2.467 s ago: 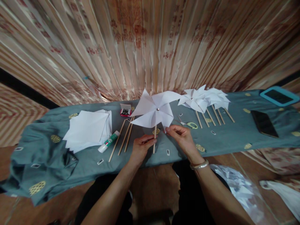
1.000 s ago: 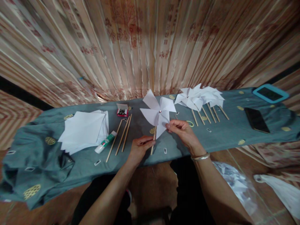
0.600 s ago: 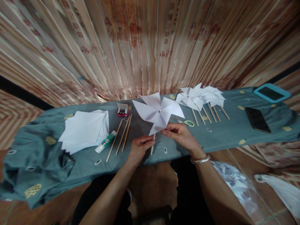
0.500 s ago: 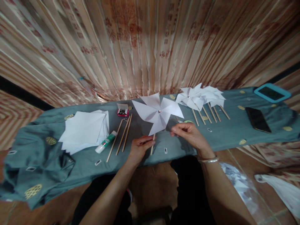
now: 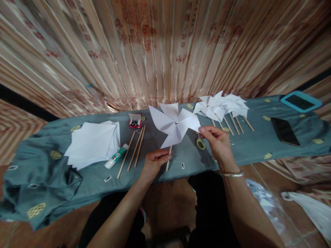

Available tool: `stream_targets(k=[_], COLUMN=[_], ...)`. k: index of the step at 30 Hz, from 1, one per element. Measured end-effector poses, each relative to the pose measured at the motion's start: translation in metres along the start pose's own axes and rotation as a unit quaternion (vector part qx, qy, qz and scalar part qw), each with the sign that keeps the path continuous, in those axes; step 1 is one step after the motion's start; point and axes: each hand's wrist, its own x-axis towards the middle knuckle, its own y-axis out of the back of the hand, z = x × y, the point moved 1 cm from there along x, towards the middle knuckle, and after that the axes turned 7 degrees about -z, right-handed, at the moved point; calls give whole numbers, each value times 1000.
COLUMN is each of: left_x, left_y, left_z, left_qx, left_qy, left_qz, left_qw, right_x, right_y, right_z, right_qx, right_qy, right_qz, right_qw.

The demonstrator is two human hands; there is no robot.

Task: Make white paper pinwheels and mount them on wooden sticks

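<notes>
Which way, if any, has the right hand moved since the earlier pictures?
Yes. Judged against the black phone, the right hand has shifted rightward, nearer to it.

Matt paper forms the pinwheel (image 5: pixel 175 130), its pin (image 5: pixel 177 123) shiny metal, its stick (image 5: pixel 168 166) smooth wood; the smartphone (image 5: pixel 284 131) at three o'clock looks smooth, glossy.

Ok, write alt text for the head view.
The left hand holds a white paper pinwheel by its stick, the right hand at the tip of one blade. On the cloth, a paper stack, glue stick and loose sticks lie left; more pinwheels and a phone lie right.
</notes>
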Motion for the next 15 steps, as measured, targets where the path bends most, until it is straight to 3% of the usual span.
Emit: stream_targets(k=[7,15], left_x=[0,1], left_y=[2,3], left_z=[4,4], left_qx=[3,-4], left_qy=[-13,-17], left_qz=[11,21], left_qw=[1000,1000], right_x=[-13,-25], right_y=[-11,-27], right_z=[1,7], right_qx=[1,5], right_qy=[-48,-55], right_qz=[-52,-110], right_qw=[998,992])
